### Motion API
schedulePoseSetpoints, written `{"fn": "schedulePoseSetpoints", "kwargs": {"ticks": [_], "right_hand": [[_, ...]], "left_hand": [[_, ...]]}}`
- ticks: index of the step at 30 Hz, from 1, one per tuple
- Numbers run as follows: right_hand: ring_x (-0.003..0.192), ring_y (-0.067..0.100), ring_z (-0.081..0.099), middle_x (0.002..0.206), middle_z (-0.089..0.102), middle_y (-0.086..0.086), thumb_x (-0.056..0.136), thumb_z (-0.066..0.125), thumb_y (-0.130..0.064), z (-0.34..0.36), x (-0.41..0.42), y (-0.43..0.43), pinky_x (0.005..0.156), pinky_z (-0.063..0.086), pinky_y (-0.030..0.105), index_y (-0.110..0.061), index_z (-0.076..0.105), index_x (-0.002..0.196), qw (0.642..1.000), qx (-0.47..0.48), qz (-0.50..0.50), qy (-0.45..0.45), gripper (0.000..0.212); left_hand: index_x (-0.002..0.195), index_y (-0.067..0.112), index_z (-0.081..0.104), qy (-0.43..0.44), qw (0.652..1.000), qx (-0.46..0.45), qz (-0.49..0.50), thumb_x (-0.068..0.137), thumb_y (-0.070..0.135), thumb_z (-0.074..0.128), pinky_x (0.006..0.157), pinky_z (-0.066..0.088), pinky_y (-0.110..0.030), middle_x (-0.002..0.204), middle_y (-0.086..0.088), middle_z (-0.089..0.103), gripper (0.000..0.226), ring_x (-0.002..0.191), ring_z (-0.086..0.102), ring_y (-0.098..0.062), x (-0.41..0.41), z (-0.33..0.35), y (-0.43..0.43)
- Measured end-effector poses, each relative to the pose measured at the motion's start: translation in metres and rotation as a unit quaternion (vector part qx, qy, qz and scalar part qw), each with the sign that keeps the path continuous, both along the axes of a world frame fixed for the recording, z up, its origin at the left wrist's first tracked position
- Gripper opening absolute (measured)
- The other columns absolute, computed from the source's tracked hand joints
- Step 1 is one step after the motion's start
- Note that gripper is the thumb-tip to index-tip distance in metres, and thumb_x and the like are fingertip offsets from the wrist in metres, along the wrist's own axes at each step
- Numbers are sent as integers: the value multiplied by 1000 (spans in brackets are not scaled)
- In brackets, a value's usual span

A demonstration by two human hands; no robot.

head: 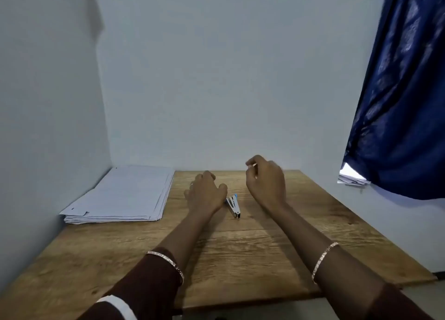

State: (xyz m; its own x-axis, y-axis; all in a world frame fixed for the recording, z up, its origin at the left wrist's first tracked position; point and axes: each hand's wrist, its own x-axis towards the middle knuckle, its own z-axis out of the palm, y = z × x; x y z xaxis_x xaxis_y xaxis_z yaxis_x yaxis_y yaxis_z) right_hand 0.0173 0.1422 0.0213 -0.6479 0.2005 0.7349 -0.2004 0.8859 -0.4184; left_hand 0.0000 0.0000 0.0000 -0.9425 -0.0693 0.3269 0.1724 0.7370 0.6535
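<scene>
Head view, wooden table [240,259]: one stapler [233,205], lying flat mid-table between both hands. Left hand [204,193] just beside it, fingers loosely curled, holding nothing visible. Right hand [265,182] raised, fingers curled toward thumb; whether they pinch anything cannot be told. Paper stack [120,194] far left; blue curtain [397,91] right.

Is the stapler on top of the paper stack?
No, the stapler lies on the bare wooden table, well apart from the paper stack.
</scene>
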Motion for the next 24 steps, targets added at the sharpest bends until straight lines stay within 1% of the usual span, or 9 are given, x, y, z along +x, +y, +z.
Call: {"fn": "schedulePoseSetpoints", "kwargs": {"ticks": [3, 6, 9, 11, 12, 14, 15, 19, 24], "right_hand": [[88, 24, 66, 88, 74, 1, 88, 54, -20, -16, -20, 4, 70, 48, 31, -17, 71, 95, 990, -41, 30, -132, 19], [105, 28, 65, 105, 74, 8, 89, 57, -25, -34, -41, 1, 81, 48, 32, -14, 73, 105, 966, -21, 34, -254, 25], [113, 31, 62, 119, 70, 11, 87, 60, -29, -45, -59, -4, 87, 48, 33, -9, 70, 117, 951, -13, 45, -305, 37], [105, 33, 63, 108, 69, 12, 86, 61, -33, -48, -69, -9, 78, 47, 33, -7, 68, 107, 938, 8, 55, -342, 34], [97, 33, 62, 93, 66, 10, 86, 61, -33, -49, -73, -9, 69, 44, 31, -8, 66, 93, 932, 20, 59, -356, 26], [79, 30, 56, 67, 51, 3, 88, 61, -33, -50, -80, -8, 54, 33, 29, -14, 49, 65, 927, 20, 63, -368, 33], [76, 29, 54, 64, 47, 3, 89, 62, -34, -52, -82, -7, 53, 32, 30, -14, 45, 62, 927, 14, 68, -369, 38], [80, 25, 66, 77, 70, 10, 83, 75, -39, -63, -80, -1, 67, 48, 33, -3, 70, 82, 940, -66, 77, -325, 37], [79, 14, 65, 76, 66, -5, 81, 76, -32, -80, -77, -2, 60, 44, 25, -16, 72, 85, 958, -130, 67, -246, 17]], "left_hand": [[122, 15, 62, -50, 998, 35, -8, 89, 34, 57, 99, 48, -46, 122, -5, 66, 39, 113, 60, -26, -17, -7, 4], [106, 13, 68, -91, 995, 43, -23, 88, 28, 58, 95, 52, -44, 115, -9, 71, 25, 107, 64, -30, -32, -13, 9], [87, 10, 74, -120, 991, 47, -43, 86, 19, 55, 89, 55, -43, 100, -12, 76, 21, 99, 68, -33, -46, -18, 12], [82, 7, 75, -136, 988, 40, -56, 84, 14, 54, 84, 57, -41, 94, -15, 77, 22, 95, 70, -33, -55, -22, 13], [83, 5, 76, -139, 988, 40, -60, 85, 12, 54, 82, 58, -42, 93, -15, 77, 23, 94, 70, -33, -58, -23, 14], [88, 5, 78, -134, 987, 61, -59, 88, 11, 56, 82, 57, -41, 96, -13, 78, 22, 91, 70, -28, -64, -29, 13], [89, 6, 78, -130, 987, 80, -57, 88, 12, 59, 82, 56, -40, 97, -10, 78, 20, 90, 70, -25, -65, -32, 12], [89, 18, 79, -127, 977, 160, -55, 84, 13, 65, 79, 59, -38, 93, -4, 78, 16, 88, 72, -23, -64, -43, 8], [87, 25, 76, -113, 976, 171, -76, 87, 10, 60, 73, 56, -33, 84, 5, 76, 22, 82, 71, -16, -61, -47, 7]]}}
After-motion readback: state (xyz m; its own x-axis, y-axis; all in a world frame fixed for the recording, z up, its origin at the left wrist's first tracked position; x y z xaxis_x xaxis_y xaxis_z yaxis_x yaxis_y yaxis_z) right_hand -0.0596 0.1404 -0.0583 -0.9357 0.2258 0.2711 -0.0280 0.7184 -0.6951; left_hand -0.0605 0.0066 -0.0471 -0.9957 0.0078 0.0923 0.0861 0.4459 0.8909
